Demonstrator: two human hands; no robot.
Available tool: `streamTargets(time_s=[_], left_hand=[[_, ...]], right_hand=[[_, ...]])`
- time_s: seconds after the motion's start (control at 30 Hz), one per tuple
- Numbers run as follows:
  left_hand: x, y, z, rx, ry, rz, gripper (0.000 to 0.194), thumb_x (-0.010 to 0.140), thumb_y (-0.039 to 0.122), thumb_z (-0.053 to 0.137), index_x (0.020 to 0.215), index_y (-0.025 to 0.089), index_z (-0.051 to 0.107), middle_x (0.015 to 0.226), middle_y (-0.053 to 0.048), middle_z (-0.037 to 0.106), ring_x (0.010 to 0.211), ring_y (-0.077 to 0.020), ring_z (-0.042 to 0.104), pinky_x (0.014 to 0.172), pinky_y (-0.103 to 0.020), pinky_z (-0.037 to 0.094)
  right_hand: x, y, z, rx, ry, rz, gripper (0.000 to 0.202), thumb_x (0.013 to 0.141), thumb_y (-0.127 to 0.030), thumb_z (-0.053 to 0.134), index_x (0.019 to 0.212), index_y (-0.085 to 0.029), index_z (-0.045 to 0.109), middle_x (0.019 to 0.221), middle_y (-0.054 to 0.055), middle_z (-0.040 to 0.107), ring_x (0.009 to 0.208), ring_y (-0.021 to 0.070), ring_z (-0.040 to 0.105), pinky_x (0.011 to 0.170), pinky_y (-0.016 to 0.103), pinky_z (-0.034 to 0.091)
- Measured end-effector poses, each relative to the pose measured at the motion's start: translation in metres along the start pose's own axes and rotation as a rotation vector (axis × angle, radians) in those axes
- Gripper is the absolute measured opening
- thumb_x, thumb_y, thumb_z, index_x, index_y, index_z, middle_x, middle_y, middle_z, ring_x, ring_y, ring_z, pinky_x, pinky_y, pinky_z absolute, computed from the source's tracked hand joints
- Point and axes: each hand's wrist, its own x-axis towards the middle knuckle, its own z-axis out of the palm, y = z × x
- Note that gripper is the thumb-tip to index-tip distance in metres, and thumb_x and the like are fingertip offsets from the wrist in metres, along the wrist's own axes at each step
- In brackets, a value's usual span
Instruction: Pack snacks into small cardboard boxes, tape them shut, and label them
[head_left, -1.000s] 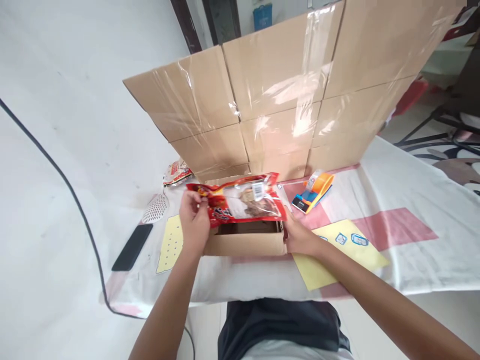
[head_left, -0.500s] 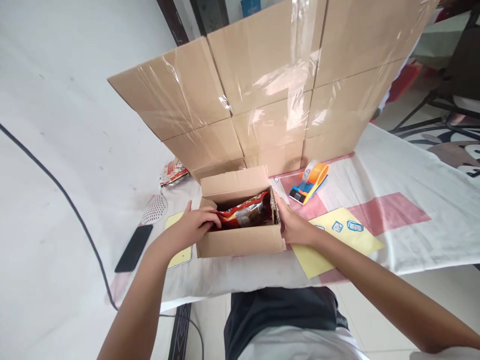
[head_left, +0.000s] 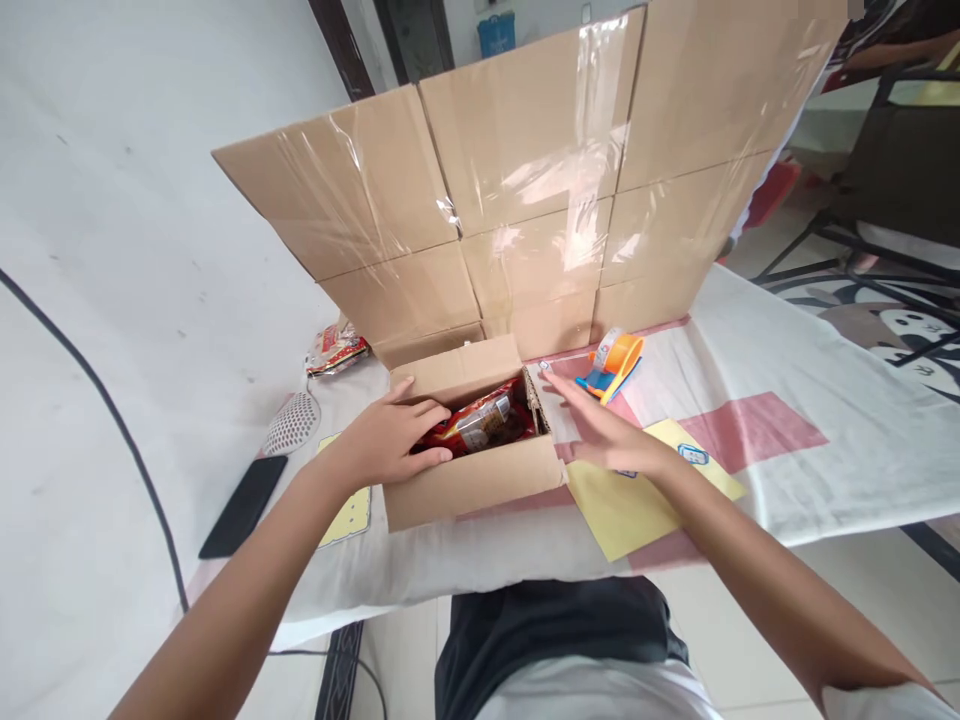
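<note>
Cardboard box [head_left: 474,485] sits btwn our grips, top undone, w/ the red packet [head_left: 484,418] inside it, right at the L grip's [head_left: 388,436] fingertips. L grip is spread, not pinching, over one end of the box; can't tell how hard it presses. R grip [head_left: 609,437] is spread too, w/ nothing in it, just beside the box's other end. Tape cutter [head_left: 621,352] lies just past R grip. To press well, we shd prob. push soft & flat, keep packet edges below the rim, & steady the box w/ R grip.

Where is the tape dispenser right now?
In the head view, the tape dispenser is right of the box, just beyond the right hand and in front of the tall panel.
</note>
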Motion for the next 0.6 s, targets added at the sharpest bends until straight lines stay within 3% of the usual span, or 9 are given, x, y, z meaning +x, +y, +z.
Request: streamTargets(time_s=[0.07, 0.1, 0.17, 0.27, 0.33, 0.43, 0.6], left_hand=[[0.004, -0.006, -0.001, 0.007, -0.003, 0.06, 0.046, 0.102, 0.06, 0.043, 0.121, 0.024, 0.064, 0.12, -0.006, 0.073, 0.104, -0.0271, 0.066, 0.12, -0.049, 0.028], [0.006, -0.009, 0.0, 0.002, -0.007, 0.078, 0.046, 0.102, 0.06, 0.043, 0.118, 0.023, 0.065, 0.116, -0.006, 0.073, 0.1, -0.0267, 0.065, 0.115, -0.048, 0.03], [0.01, -0.011, 0.001, -0.027, -0.013, 0.1, 0.044, 0.101, 0.06, 0.044, 0.113, 0.023, 0.064, 0.109, -0.005, 0.072, 0.093, -0.0252, 0.063, 0.109, -0.048, 0.032], [0.011, -0.01, 0.005, -0.089, -0.01, 0.097, 0.041, 0.102, 0.059, 0.044, 0.111, 0.024, 0.063, 0.104, -0.003, 0.071, 0.088, -0.0225, 0.061, 0.108, -0.048, 0.028], [0.009, -0.008, 0.007, -0.118, -0.003, 0.082, 0.041, 0.103, 0.058, 0.044, 0.113, 0.023, 0.062, 0.105, -0.003, 0.07, 0.089, -0.0216, 0.062, 0.111, -0.048, 0.024], [0.003, -0.006, 0.009, -0.146, 0.019, 0.045, 0.041, 0.103, 0.058, 0.044, 0.115, 0.023, 0.063, 0.104, -0.003, 0.07, 0.089, -0.0214, 0.061, 0.111, -0.049, 0.022], [-0.01, -0.004, 0.011, -0.235, 0.104, -0.022, 0.044, 0.103, 0.057, 0.039, 0.113, 0.025, 0.067, 0.104, -0.004, 0.068, 0.092, -0.0226, 0.061, 0.106, -0.047, 0.025]], right_hand=[[0.015, -0.023, -0.023, -0.112, 0.041, -0.113, 0.064, 0.096, -0.024, 0.052, 0.159, -0.032, 0.04, 0.17, 0.008, 0.036, 0.157, 0.0302, 0.034, 0.125, 0.053, 0.031], [0.027, -0.037, -0.032, -0.197, 0.003, -0.165, 0.05, 0.098, -0.023, 0.048, 0.147, -0.027, 0.055, 0.161, 0.01, 0.05, 0.149, 0.0302, 0.045, 0.122, 0.051, 0.034], [0.057, -0.066, -0.04, -0.407, -0.252, -0.115, 0.037, 0.101, -0.024, 0.04, 0.121, -0.02, 0.071, 0.13, 0.014, 0.072, 0.12, 0.0288, 0.066, 0.104, 0.044, 0.047], [0.103, -0.098, -0.029, -0.785, -0.668, 0.218, 0.036, 0.099, -0.026, 0.042, 0.099, -0.015, 0.076, 0.104, 0.016, 0.077, 0.091, 0.0279, 0.071, 0.078, 0.037, 0.049], [0.125, -0.11, -0.016, -0.933, -0.8, 0.345, 0.027, 0.092, -0.026, 0.053, 0.09, -0.013, 0.076, 0.094, 0.018, 0.076, 0.087, 0.0323, 0.071, 0.072, 0.039, 0.047], [0.14, -0.119, -0.006, -0.983, -0.905, 0.414, 0.016, 0.083, -0.025, 0.064, 0.078, -0.014, 0.075, 0.076, 0.015, 0.072, 0.076, 0.0342, 0.069, 0.068, 0.041, 0.046], [0.134, -0.116, -0.026, -0.861, -0.899, 0.38, 0.024, 0.091, -0.032, 0.053, 0.082, -0.018, 0.07, 0.077, 0.009, 0.07, 0.061, 0.0219, 0.061, 0.06, 0.037, 0.041]])
